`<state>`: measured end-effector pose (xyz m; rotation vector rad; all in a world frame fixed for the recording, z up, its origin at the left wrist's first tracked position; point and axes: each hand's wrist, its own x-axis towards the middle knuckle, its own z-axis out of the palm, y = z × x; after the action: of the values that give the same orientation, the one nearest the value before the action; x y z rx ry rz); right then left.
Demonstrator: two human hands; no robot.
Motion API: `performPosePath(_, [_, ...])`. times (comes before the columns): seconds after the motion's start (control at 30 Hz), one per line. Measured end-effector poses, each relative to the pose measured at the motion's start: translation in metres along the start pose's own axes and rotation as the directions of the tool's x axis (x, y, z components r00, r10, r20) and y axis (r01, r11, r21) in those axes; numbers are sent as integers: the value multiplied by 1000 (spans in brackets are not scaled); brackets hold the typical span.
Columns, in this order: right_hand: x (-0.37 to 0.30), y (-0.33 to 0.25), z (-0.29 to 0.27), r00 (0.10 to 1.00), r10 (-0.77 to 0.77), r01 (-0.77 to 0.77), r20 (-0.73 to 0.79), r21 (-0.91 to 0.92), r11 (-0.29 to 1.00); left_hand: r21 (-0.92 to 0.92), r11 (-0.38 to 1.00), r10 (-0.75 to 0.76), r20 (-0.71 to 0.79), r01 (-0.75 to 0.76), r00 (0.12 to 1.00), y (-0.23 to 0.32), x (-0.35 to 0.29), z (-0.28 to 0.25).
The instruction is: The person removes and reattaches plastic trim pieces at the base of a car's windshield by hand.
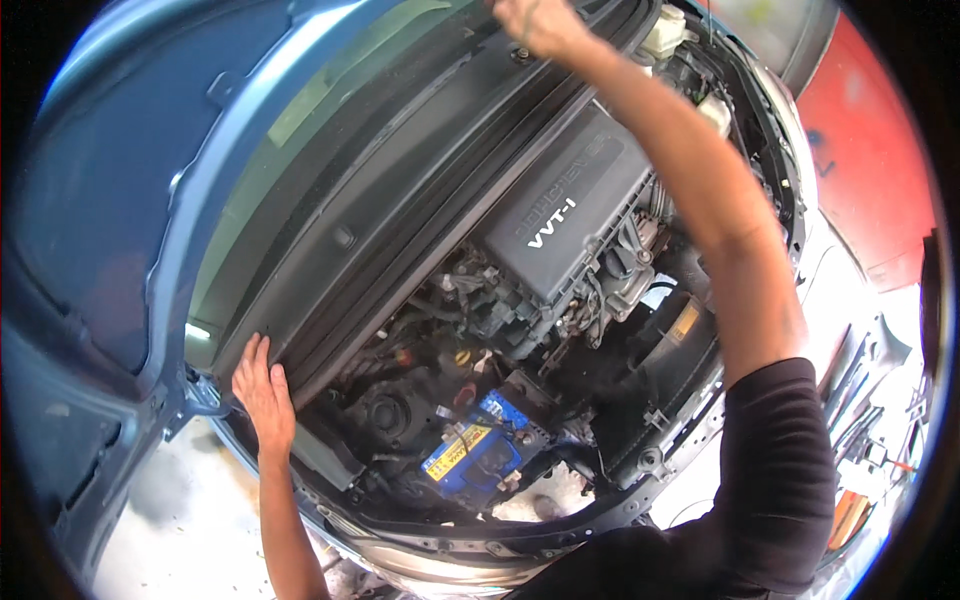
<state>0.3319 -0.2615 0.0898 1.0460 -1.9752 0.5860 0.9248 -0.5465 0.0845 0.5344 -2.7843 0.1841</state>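
My left hand (265,393) lies with its fingers stretched out on the near left end of the black cowl panel (345,237), below the windscreen glass (222,228). My right arm reaches across the engine bay to the far end of the same panel. There my right hand (540,25) is over the panel beside a round spindle (520,55). It is blurred and partly cut off by the upper edge of the picture, so its grip cannot be made out.
A black engine cover (570,190) fills the middle of the bay. Nearer me sits a blue battery (485,455) with a yellow label. The blue bonnet (90,190) stands raised at the left. Whitish reservoirs (664,35) are at the far right, and a red car panel (870,150) is beyond.
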Motion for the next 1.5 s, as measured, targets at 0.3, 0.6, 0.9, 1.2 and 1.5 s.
performPosePath(0.3, [-50,45,2,979,201,-205,43,109,973,-33,999,21,16,-20,1000,11,16,12])
performPosePath(0.6, [-25,-4,-15,989,127,-108,-71,226,968,7,1000,-24,-5,24,1000,4,-7,4])
performPosePath(0.9, [-53,-55,-14,991,97,-109,90,135,985,-12,1000,17,-47,-17,999,-5,1,6])
performPosePath(1.2, [-117,-231,-51,977,-128,109,170,115,987,-63,998,3,-197,-16,980,-3,1,17])
performPosePath(1.5, [-110,-243,-67,948,-14,23,317,-23,999,-158,987,-22,-228,-14,973,-6,-2,18])
